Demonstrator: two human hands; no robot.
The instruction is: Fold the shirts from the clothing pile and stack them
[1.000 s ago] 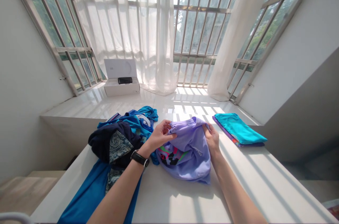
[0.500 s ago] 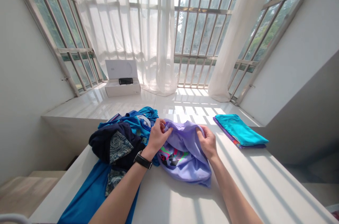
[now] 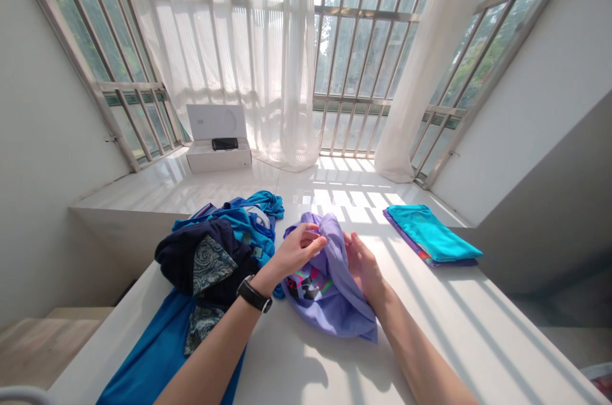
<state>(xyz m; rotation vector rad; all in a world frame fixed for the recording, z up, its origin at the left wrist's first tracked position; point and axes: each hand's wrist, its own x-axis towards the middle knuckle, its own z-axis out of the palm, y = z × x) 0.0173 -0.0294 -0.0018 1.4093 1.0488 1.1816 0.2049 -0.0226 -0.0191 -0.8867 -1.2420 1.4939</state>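
Note:
A light purple garment (image 3: 342, 303) with a pink, green and black print lies bunched on the white table, its upper part raised in a fold between my hands. My left hand (image 3: 303, 245), with a black-strapped watch on the wrist, reaches over the upper left of the cloth; thumb and fingers are apart, fingertips at the fold. My right hand (image 3: 364, 268) is cupped, open, against the right side of the garment, its fingertips partly hidden. Left of it is a heap of blue clothes (image 3: 253, 233) with a dark navy garment (image 3: 179, 258) that has a paisley-patterned patch.
Folded turquoise cloth (image 3: 430, 233) lies over purple folded cloth at the table's right. An open white box (image 3: 217, 159) with a black phone-like device (image 3: 224, 144) stands on the window ledge. Sheer curtains (image 3: 268, 60) hang before barred windows. Blue fabric (image 3: 148, 347) spreads toward the front left.
Both hands have loosened their pinch on the purple garment's upper edge and come closer together. The cloth between them has gathered into a narrower, upright fold.

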